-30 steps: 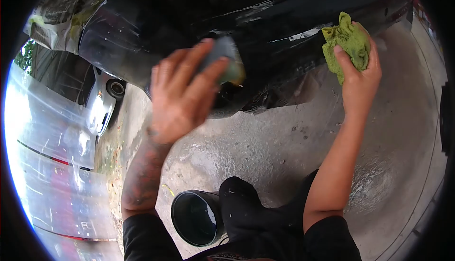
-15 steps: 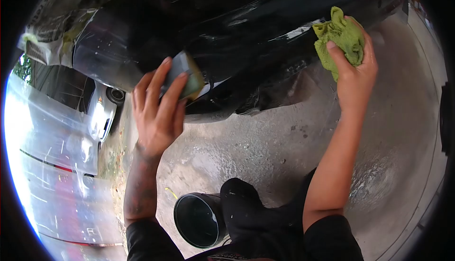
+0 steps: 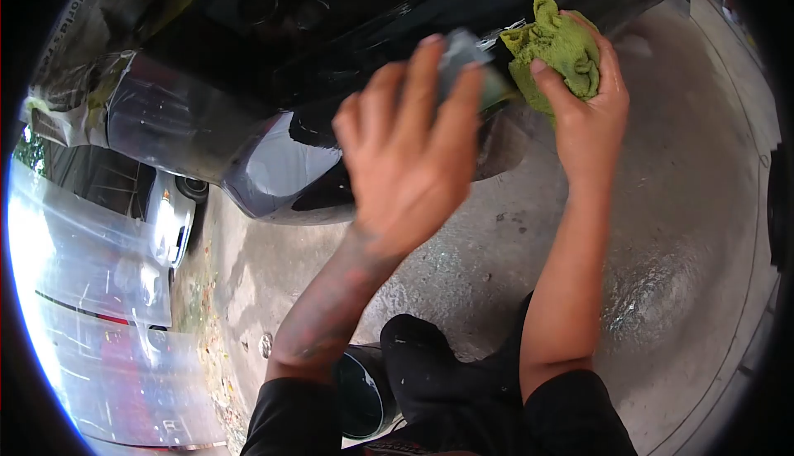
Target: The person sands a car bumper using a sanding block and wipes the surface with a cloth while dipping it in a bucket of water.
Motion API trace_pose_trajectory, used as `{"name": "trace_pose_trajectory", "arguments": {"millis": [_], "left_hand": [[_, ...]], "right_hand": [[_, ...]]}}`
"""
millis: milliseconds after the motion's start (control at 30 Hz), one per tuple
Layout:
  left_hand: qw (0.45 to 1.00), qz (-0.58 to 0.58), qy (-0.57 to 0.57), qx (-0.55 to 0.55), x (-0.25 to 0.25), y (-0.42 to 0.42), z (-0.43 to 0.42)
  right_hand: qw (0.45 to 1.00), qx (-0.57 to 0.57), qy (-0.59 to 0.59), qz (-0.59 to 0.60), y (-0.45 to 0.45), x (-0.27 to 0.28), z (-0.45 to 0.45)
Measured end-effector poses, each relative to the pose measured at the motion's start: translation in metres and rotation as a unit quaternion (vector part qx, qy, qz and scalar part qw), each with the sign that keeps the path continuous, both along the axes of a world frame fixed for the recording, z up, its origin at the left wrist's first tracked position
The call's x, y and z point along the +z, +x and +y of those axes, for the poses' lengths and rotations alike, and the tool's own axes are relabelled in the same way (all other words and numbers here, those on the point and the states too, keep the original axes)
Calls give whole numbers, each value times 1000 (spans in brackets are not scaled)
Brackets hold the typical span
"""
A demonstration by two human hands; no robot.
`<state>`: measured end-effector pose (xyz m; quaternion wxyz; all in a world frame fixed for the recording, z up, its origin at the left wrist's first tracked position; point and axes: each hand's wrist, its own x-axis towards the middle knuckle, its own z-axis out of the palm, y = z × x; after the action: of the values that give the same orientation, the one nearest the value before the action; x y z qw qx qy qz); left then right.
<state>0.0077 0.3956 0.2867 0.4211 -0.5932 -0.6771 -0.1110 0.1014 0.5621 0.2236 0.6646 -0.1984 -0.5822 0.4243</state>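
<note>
My left hand [image 3: 409,141] has its fingers round a sanding block [image 3: 459,50] with a grey face, blurred by motion and partly hidden behind the fingers. The block is at the glossy, wet black car bumper [image 3: 331,67]; whether it touches the surface I cannot tell. Just right of it, my right hand [image 3: 591,117] grips a bunched green cloth [image 3: 562,59], thumb in front, close to the bumper's lower edge. A pale reflection shows on the bumper's rounded corner.
Below my left forearm, a black bucket [image 3: 364,390] stands on the wet concrete floor [image 3: 653,208] beside my knee. Printed masking paper [image 3: 70,50] covers the car at upper left. A clear plastic sheet [image 3: 91,307] hangs at left, near a white car [image 3: 169,212].
My left hand has swept right and slightly up along the bumper with the sanding block, nearing the cloth. The right hand with the cloth appears slightly farther left and higher.
</note>
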Motion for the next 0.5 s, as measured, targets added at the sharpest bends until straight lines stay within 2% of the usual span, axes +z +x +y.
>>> {"name": "trace_pose_trajectory", "arguments": {"millis": [67,200,433,500], "left_hand": [[999,15,15,-26,-3,6,33],[998,7,41,-39,-10,2,28],[998,-30,-21,51,-13,-27,-112],[996,-47,-7,81,-15,-38,-150]], "right_hand": [[1000,5,10,10,0,-2,4],[997,56,-36,28,4,6,-1],[995,78,-48,36,5,2,-1],[995,76,-48,33,5,4,-1]]}}
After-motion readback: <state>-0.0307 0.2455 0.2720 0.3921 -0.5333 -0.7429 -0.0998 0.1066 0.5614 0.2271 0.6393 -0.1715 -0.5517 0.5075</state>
